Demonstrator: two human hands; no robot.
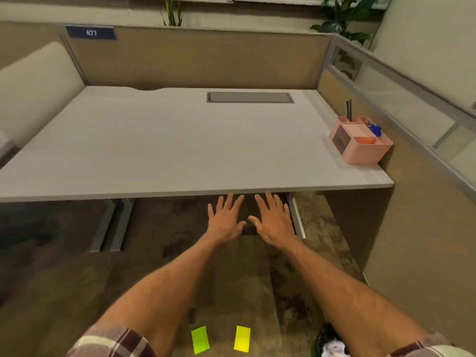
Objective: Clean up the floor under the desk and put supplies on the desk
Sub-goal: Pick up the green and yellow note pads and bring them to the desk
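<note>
my left hand [225,219] + right hand [273,219]: both spread wide, empty | hovering just below the desk [159,148] edge | green sticky note [200,339] + yellow sticky note [242,338] on floor

A dark blue plate [90,33] reading 477 is fixed at the top of the tan partition [195,57]. Leafy plants [345,19] rise behind it. A pale upholstered seat back [33,81] stands at the left, beside glass side panels [401,99] opposite.
</note>
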